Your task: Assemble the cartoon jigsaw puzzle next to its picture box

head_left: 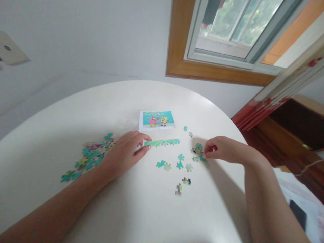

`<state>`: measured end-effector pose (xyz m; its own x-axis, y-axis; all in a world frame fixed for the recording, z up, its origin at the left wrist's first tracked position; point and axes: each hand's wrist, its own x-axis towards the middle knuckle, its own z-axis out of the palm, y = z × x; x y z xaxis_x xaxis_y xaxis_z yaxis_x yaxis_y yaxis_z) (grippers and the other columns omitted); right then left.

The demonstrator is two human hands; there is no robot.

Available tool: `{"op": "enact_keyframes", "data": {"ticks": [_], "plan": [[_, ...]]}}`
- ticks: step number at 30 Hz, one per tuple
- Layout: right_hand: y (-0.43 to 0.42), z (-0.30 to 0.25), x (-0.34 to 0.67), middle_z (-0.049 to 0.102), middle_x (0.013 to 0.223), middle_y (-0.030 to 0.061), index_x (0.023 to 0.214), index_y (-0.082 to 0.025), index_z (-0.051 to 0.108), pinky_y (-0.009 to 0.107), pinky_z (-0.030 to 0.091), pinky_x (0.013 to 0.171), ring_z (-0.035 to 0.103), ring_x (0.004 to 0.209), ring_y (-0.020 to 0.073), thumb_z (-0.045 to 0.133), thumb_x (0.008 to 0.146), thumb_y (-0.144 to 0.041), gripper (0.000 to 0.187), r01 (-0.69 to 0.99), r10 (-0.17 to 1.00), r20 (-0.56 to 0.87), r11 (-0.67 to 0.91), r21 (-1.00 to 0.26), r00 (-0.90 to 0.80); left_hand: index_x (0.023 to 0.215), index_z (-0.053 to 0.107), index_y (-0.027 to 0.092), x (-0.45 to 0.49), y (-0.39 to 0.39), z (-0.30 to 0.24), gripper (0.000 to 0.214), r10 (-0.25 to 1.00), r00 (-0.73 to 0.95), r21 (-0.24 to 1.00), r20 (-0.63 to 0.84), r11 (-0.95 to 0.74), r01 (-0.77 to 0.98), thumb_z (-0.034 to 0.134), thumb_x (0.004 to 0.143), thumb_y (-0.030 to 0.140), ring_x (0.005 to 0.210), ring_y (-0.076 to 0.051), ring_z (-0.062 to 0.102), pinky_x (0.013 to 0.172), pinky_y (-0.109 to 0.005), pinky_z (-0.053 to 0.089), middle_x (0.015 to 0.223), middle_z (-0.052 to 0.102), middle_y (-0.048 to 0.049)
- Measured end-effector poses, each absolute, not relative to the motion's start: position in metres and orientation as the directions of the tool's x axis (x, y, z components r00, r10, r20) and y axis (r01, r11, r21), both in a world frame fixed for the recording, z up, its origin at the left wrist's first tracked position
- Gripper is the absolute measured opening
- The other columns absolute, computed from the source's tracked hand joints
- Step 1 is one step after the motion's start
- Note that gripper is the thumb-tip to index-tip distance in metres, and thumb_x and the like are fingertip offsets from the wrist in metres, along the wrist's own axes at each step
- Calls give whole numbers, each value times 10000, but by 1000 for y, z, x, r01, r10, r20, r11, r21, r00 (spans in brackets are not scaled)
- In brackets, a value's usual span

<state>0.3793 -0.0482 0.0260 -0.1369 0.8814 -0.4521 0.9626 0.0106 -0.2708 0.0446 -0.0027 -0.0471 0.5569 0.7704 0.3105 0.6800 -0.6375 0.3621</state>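
Observation:
A row of joined jigsaw puzzle pieces (165,142) lies mid-table, teal with yellow lettering. My left hand (129,145) rests at its left end, thumb and index finger closed around that end. Over a small cluster of puzzle pieces (198,147) on the right, the fingertips of my right hand (215,147) are pinched together on a piece at the cluster's edge; the fingers partly hide it. Behind the row is a picture card (158,120) with a pink starfish and a yellow square character. My left hand and forearm partly cover a larger heap of pieces (88,155).
Loose teal and pale pieces (179,165) lie between me and the row, with patterned pieces (178,190) nearer. Two more (185,128) lie right of the card. The round white table (141,216) stands against a wall below a wood-framed window (222,72). A dark phone-like object (298,214) lies lower right.

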Motion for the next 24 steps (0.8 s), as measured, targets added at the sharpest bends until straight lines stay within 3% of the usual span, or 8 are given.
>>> {"op": "enact_keyframes", "data": {"ticks": [7,15,19,24], "plan": [[-46,27,381,667,696,15,779,-194,707,257,392,597,561,631,151,580,711,-263,160,953,848,-510,-18,-301,-145,1035,578,204,45,-3,-46,223,775,551,373,309,-631,680,517,886,359,810,-195,529,794,-332,409,824,548,-21],[-44,27,377,683,872,56,910,-195,677,263,421,642,600,725,167,533,808,-291,200,968,965,-263,-65,-244,-2,1032,579,209,44,-2,-48,228,778,555,363,295,-629,688,508,883,366,804,-193,528,787,-326,410,825,551,-22],[-39,23,366,678,893,77,937,-179,673,268,424,650,595,707,165,582,799,-353,240,958,970,-239,-29,-285,-42,1028,582,207,45,-2,-46,236,786,553,364,277,-618,697,503,881,373,801,-199,531,783,-332,412,821,553,-26],[-35,20,366,678,881,79,877,-163,666,257,412,639,594,740,170,608,764,-253,156,964,975,-222,-40,-262,-20,1021,584,211,46,-4,-43,225,780,551,364,297,-626,690,500,879,364,797,-202,533,781,-332,412,812,553,-24]]}}
